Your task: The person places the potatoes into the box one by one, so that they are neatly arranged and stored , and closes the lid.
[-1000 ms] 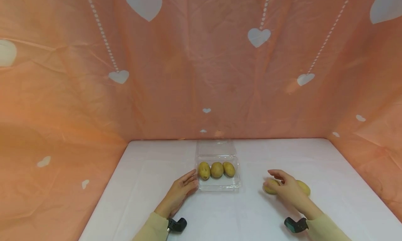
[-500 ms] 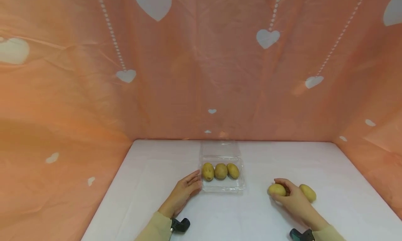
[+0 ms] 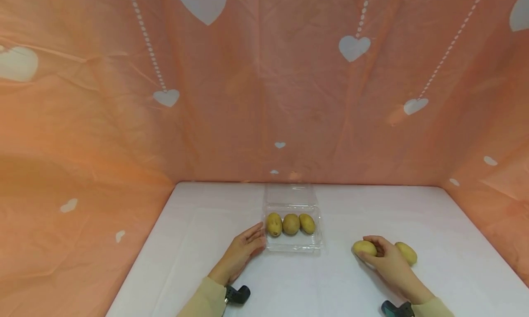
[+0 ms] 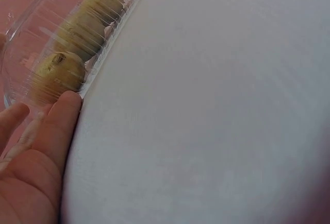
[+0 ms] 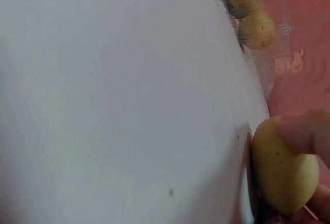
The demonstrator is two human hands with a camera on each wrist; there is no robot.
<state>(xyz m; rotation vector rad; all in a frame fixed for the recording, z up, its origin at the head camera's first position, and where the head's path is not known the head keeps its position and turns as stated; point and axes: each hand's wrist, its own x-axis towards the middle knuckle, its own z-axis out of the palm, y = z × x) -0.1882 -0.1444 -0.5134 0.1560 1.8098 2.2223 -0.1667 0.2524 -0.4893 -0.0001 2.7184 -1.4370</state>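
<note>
Three potatoes (image 3: 291,224) sit in a row inside a clear plastic clamshell box (image 3: 294,248), whose lid (image 3: 290,195) is folded back. My left hand (image 3: 241,251) touches the box's left side with extended fingers; in the left wrist view a fingertip (image 4: 69,100) lies against the wall near a potato (image 4: 59,74). To the right of the box, my right hand (image 3: 386,258) grips another potato (image 3: 364,248) between thumb and fingers. The right wrist view shows that potato (image 5: 283,167) close to the white surface, thumb pressed on it.
One more potato (image 3: 407,253) lies just right of my right hand, partly hidden behind it. White cloth covers the table (image 3: 322,285). An orange curtain with hearts (image 3: 306,124) hangs at the table's back and sides.
My right hand has come down round the left one of the two loose potatoes and now grips it. The left hand stays at the box. The head view has shifted slightly.
</note>
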